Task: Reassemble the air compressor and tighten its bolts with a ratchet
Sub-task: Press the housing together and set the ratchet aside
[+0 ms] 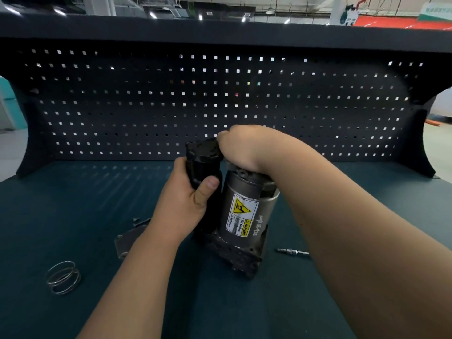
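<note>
**Both hands on the compressor, centre frame**

I see the air compressor (244,216) standing on end on the teal bench top (73,204) at centre frame, the yellow warning label on its grey motor can facing me. The left hand (186,204) grips the black cylinder (203,165) beside the can, thumb across the front and fingers curled behind. The right hand (242,148) rests on top of the can with its fingers bent towards the cylinder's cap; I cannot tell whether they pinch it. At lower left lies a wire spring (64,277). A metal plate (129,241) shows beside the left wrist. A metal pin (293,252) lies just right of the compressor's base.
</note>
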`<state>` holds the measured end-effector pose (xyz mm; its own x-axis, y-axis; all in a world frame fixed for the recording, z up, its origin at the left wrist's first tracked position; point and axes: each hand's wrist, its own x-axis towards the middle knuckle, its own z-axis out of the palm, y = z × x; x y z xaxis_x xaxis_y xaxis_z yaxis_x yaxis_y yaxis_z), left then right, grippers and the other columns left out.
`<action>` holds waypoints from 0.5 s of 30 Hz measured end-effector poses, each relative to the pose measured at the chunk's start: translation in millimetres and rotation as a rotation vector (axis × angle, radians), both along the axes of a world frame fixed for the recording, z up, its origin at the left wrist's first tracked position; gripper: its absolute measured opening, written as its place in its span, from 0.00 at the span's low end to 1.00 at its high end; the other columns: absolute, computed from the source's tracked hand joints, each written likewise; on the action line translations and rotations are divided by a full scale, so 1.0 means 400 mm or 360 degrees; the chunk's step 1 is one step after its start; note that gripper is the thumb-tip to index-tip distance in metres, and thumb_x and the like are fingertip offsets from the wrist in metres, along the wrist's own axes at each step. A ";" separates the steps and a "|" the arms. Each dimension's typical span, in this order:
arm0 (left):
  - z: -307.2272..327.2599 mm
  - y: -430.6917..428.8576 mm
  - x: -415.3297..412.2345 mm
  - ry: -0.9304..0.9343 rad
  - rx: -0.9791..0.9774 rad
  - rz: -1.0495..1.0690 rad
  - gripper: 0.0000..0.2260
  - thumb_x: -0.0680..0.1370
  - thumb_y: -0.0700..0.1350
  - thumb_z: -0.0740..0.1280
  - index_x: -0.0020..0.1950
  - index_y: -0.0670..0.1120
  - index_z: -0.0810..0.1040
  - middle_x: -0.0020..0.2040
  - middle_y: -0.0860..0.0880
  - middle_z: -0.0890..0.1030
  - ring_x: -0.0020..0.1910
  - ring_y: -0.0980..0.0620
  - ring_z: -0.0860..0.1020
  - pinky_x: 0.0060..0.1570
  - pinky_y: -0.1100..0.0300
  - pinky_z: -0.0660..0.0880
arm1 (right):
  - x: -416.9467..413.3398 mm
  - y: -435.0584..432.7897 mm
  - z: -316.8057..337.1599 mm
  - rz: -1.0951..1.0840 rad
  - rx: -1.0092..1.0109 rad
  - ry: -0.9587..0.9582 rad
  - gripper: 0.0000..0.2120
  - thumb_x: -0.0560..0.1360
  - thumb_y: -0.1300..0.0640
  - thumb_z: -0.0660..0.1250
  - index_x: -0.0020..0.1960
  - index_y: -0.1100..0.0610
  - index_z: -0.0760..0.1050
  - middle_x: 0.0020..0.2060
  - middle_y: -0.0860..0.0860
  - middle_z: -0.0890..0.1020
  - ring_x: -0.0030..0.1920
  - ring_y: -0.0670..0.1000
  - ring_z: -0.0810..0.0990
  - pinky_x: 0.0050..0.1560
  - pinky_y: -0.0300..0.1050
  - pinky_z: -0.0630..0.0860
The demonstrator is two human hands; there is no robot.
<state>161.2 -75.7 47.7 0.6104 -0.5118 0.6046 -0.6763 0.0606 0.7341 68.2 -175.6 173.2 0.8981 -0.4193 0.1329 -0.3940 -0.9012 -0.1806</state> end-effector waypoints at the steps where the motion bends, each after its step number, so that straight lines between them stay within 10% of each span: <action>1: 0.000 -0.001 -0.001 -0.0006 -0.0001 -0.0003 0.35 0.59 0.82 0.54 0.54 0.58 0.65 0.49 0.51 0.79 0.47 0.62 0.77 0.41 0.68 0.72 | -0.002 -0.002 -0.005 -0.0001 0.0020 -0.0043 0.08 0.80 0.61 0.52 0.49 0.60 0.70 0.42 0.52 0.71 0.45 0.58 0.70 0.42 0.47 0.66; 5: 0.003 -0.001 -0.009 -0.0024 -0.0012 0.0001 0.33 0.59 0.82 0.54 0.52 0.60 0.65 0.49 0.53 0.79 0.46 0.62 0.77 0.41 0.67 0.73 | -0.021 -0.009 -0.012 -0.0088 0.0168 -0.0139 0.19 0.83 0.48 0.44 0.65 0.50 0.68 0.65 0.54 0.72 0.60 0.61 0.70 0.52 0.52 0.62; 15: 0.016 0.007 -0.024 -0.0003 0.0004 -0.0039 0.34 0.58 0.82 0.55 0.52 0.60 0.65 0.49 0.51 0.79 0.46 0.62 0.77 0.38 0.71 0.71 | -0.034 -0.044 0.012 -0.0086 0.0301 -0.0122 0.34 0.79 0.33 0.47 0.68 0.56 0.72 0.68 0.56 0.73 0.60 0.57 0.73 0.53 0.47 0.61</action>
<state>151.6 -72.8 54.0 0.5962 -0.5282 0.6046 -0.6762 0.0756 0.7328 54.4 -193.4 177.8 0.8639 -0.4906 0.1142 -0.4195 -0.8262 -0.3759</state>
